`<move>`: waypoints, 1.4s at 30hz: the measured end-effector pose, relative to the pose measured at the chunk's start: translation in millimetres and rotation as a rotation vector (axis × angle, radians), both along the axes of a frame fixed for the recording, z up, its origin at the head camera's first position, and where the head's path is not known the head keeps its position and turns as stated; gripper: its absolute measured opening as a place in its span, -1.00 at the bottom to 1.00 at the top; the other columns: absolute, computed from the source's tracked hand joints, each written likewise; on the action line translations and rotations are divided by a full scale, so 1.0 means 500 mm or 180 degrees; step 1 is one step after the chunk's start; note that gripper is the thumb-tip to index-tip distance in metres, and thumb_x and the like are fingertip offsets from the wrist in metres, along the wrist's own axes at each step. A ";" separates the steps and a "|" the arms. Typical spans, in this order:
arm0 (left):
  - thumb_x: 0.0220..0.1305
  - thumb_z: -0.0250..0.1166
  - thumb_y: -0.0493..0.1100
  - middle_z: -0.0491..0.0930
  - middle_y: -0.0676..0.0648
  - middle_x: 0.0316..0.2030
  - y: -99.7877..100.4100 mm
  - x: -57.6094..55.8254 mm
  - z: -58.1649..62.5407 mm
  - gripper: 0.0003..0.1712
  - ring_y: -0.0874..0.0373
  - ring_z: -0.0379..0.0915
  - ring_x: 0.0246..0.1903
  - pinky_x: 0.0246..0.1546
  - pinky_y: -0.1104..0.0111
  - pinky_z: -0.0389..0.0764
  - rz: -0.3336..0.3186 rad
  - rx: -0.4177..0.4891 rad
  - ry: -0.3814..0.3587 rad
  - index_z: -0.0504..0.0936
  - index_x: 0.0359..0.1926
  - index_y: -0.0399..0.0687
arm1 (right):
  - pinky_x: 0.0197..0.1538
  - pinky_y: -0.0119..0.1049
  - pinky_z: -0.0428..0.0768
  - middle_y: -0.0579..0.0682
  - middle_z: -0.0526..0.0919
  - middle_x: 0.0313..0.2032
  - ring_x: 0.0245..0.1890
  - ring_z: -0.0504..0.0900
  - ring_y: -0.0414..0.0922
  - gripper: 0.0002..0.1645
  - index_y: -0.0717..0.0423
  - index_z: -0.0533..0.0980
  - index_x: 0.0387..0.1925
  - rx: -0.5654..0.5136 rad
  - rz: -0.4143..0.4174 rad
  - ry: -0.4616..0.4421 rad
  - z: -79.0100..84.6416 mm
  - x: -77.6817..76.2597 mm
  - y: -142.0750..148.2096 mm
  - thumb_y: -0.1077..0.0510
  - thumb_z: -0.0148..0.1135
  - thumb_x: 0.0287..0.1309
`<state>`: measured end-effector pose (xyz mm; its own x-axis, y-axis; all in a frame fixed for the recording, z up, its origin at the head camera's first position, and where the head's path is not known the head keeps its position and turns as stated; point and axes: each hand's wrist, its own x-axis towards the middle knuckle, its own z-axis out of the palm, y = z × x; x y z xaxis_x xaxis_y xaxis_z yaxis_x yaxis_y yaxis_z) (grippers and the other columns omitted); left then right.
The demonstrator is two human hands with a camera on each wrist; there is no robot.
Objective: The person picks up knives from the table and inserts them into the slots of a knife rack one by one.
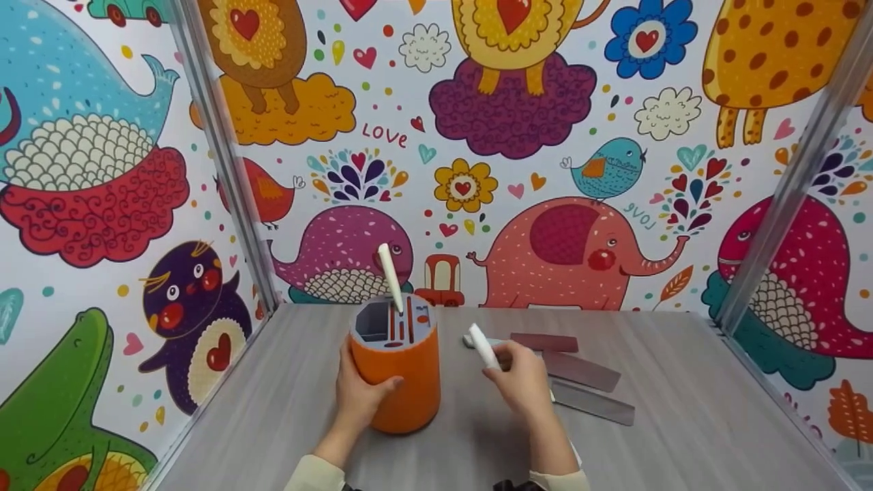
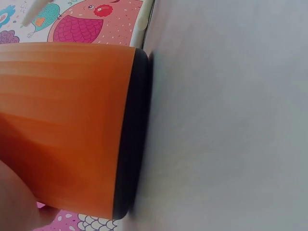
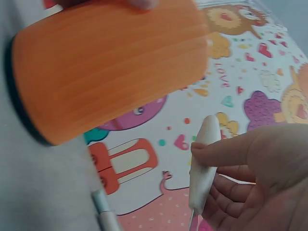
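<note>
Blades (image 1: 584, 369) near right hand (image 1: 522, 376), white handle (image 1: 483, 346) pinched; left hand (image 1: 361, 389) clasping orange holder (image 1: 412, 382), patterned wall (image 1: 382, 102) behind

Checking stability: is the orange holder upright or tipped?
Upright: the orange holder stands base-down on the table, its slotted top facing up.

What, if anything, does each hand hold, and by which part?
Left hand: orange holder, by its side; right hand: white handle, pinched between thumb and fingers.
</note>
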<state>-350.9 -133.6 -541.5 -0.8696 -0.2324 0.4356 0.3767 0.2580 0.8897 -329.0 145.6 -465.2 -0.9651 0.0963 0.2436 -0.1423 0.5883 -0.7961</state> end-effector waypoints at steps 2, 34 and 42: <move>-0.12 0.63 0.04 0.30 0.05 0.38 0.000 0.000 0.001 0.29 0.09 0.33 0.25 0.38 -0.03 0.34 -0.0001 0.0006 -0.0022 -0.03 0.51 0.30 | -0.19 -0.17 0.70 -0.02 0.71 -0.23 -0.28 0.64 -0.11 -0.66 0.03 0.64 -0.13 -0.0254 -0.0003 -0.0041 0.011 0.005 0.009 0.22 0.51 0.01; 0.18 0.36 -0.01 0.10 -0.15 0.51 -0.007 0.027 0.058 0.07 -0.08 0.10 0.45 0.43 -0.15 0.18 0.0292 -0.0328 0.0539 -0.06 0.56 -0.02 | -0.08 -0.31 0.70 0.08 0.71 -0.14 -0.19 0.69 -0.03 -0.63 0.09 0.60 -0.05 -0.1565 0.0530 0.0450 0.061 0.040 0.016 0.24 0.45 0.07; 0.15 0.33 -0.15 0.30 -0.27 0.40 0.006 0.077 0.141 -0.11 0.05 0.23 0.39 0.48 0.36 0.18 0.0596 -0.0654 0.1852 0.19 0.46 -0.23 | -0.07 -0.33 0.70 0.05 0.71 -0.15 -0.20 0.69 -0.05 -0.61 0.06 0.59 -0.05 -0.1557 0.0795 0.0592 0.068 0.057 -0.017 0.16 0.48 0.06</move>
<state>-312.3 -130.5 -470.9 -0.4306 -0.2189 0.8756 0.7149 0.5095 0.4790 -300.6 137.2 -431.1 -0.9183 0.0151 0.3957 -0.3929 0.0889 -0.9153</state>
